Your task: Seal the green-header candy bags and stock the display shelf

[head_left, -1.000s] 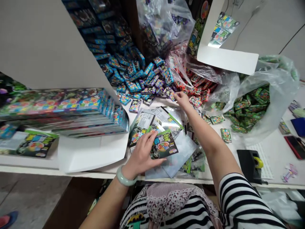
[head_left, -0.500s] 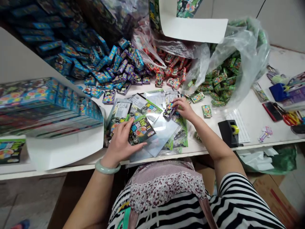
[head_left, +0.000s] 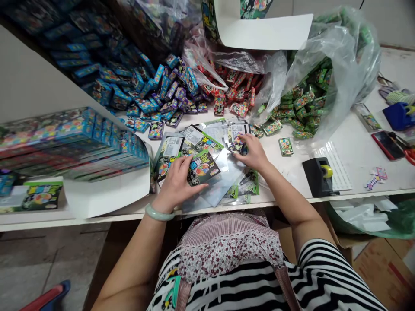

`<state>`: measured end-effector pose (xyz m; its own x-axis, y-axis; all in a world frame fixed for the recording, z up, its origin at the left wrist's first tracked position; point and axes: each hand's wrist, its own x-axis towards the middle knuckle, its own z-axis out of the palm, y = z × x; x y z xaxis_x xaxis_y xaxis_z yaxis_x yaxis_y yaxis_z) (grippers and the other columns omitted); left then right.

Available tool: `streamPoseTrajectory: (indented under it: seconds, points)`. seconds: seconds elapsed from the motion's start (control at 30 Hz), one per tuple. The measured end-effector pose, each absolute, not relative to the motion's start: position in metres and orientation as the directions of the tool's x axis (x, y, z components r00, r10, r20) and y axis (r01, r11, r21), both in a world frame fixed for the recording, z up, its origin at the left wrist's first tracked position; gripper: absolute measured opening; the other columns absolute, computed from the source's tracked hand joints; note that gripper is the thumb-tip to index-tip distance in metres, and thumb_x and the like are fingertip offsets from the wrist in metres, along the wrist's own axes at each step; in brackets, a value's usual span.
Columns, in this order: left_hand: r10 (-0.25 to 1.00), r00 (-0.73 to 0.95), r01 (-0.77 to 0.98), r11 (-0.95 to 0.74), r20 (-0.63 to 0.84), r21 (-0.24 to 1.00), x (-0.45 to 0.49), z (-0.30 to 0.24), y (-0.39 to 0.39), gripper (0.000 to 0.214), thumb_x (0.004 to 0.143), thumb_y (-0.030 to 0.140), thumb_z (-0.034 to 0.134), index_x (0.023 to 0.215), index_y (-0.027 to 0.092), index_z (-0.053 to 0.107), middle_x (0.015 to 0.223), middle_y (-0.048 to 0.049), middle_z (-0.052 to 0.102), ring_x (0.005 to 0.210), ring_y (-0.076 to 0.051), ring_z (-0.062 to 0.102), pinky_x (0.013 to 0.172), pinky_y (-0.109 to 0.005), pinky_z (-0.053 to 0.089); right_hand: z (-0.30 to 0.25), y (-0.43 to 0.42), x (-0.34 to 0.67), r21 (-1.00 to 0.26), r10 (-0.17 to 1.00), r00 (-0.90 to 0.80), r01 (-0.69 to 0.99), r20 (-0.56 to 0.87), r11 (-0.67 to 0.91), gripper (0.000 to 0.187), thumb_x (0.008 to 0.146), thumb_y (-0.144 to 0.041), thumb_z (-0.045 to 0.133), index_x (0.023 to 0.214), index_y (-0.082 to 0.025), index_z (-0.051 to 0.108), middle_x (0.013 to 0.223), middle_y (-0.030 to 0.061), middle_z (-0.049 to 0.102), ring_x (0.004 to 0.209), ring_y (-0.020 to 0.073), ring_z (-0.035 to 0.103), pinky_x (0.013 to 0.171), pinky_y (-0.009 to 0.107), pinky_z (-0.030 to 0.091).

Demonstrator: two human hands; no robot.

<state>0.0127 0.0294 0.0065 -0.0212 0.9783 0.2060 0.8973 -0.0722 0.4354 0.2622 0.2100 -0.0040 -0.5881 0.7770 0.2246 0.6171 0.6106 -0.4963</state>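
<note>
Head view shows a clear bag (head_left: 337,65) of green packets upper right, while at centre the left hand (head_left: 177,183) pinches a printed pouch (head_left: 203,168) and the right hand (head_left: 254,151), nearer than before, grips small packets (head_left: 238,144).

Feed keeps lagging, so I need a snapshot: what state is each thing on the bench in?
Left hand: gripping printed pouch.
Right hand: holding small packs.
Green-pack bag: open, packs spilling out.
Red-pack bag: open.
Blue packs: loose heap.
Tape dispenser: upright, untouched.
</note>
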Motion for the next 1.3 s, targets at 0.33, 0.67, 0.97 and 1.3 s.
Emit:
streamPoseTrajectory:
  seconds: [0.33, 0.67, 0.97, 1.3]
  points:
    - [0.945, 0.098, 0.879, -0.229, 0.312, 0.419, 0.014, 0.001, 0.033, 0.099, 0.073, 0.057, 0.077, 0.152, 0.019, 0.030, 0.133, -0.0185, 0.048, 0.126, -0.039, 0.049, 0.109, -0.057, 0.043, 0.062, 0.175, 0.271, -0.285, 0.295, -0.942, 0.242, 0.159, 0.927, 0.064, 0.082, -0.033, 0.072, 0.141, -0.024, 0.051, 0.146, 0.0148, 0.051, 0.129, 0.0367, 0.046, 0.108, 0.059, 0.042]
    - [0.960, 0.048, 0.850, -0.184, 0.274, 0.494, 0.022, 0.002, 0.027, 0.099, 0.074, 0.060, 0.076, 0.152, 0.019, 0.030, 0.133, -0.0180, 0.049, 0.128, -0.037, 0.049, 0.110, -0.056, 0.043, 0.039, 0.164, 0.257, -0.630, 0.417, -0.856, 0.146, 0.305, 0.762, 0.077, 0.083, -0.062, 0.066, 0.145, -0.024, 0.041, 0.124, 0.0147, 0.063, 0.121, 0.0315, 0.057, 0.104, 0.057, 0.047]
    - [0.936, -0.086, 0.806, -0.136, 0.340, 0.577, 0.008, -0.005, 0.026, 0.101, 0.074, 0.059, 0.077, 0.153, 0.021, 0.028, 0.134, -0.0174, 0.048, 0.127, -0.036, 0.051, 0.109, -0.055, 0.046, 0.038, 0.261, 0.160, -0.888, 0.768, -0.591, 0.179, 0.248, 0.424, 0.027, 0.092, -0.043, 0.058, 0.102, -0.020, 0.067, 0.090, 0.0049, 0.073, 0.091, 0.0216, 0.068, 0.094, 0.043, 0.051]
    - [0.962, -0.060, 0.792, -0.117, 0.268, 0.599, -0.004, 0.002, 0.012, 0.108, 0.073, 0.053, 0.080, 0.156, 0.024, 0.018, 0.140, -0.0176, 0.047, 0.134, -0.039, 0.048, 0.110, -0.056, 0.046, 0.017, 0.376, -0.014, -0.960, 0.990, -0.136, 0.279, -0.035, 0.004, 0.027, 0.079, -0.021, 0.067, 0.102, -0.017, 0.053, 0.106, 0.0107, 0.066, 0.107, 0.0243, 0.063, 0.101, 0.045, 0.048]
